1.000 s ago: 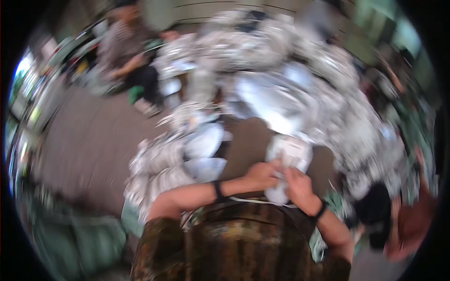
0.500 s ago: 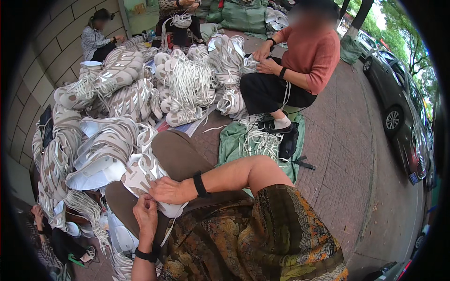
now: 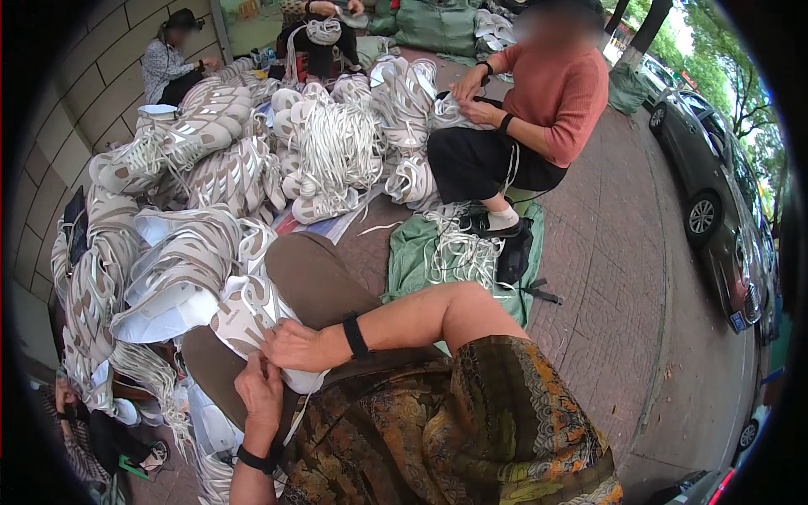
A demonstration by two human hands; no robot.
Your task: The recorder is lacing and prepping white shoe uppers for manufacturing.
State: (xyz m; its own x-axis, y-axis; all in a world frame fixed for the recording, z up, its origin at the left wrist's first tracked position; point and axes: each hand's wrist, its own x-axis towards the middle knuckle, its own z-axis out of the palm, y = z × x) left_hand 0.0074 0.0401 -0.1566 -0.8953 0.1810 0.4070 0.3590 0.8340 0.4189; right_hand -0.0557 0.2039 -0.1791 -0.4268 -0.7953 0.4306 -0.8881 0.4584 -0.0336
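A white and beige shoe upper [image 3: 240, 318] lies across my lap, between my bent knees. My right hand [image 3: 293, 343] is closed on its upper edge, the fingers curled down against it. Right beside it, my left hand [image 3: 259, 389] pinches with thumb and fingertips close to the right fingertips. What sits in that pinch is too small to make out. A white shoelace [image 3: 296, 418] hangs from the near end of the upper, below my hands. The upper's near part is partly hidden by my right hand.
Stacked shoe uppers [image 3: 181, 261] lean against my left knee. Beyond them lies a bundle of white laces [image 3: 341, 147]. More laces [image 3: 459, 252] rest on a green sack [image 3: 408, 257] at the right. A co-worker in a pink sweater [image 3: 560, 84] sits ahead; others sit around the pile.
The view has shifted slightly. My left fingertips have come up closer to my right hand at the upper. The co-worker in pink has raised one hand a little.
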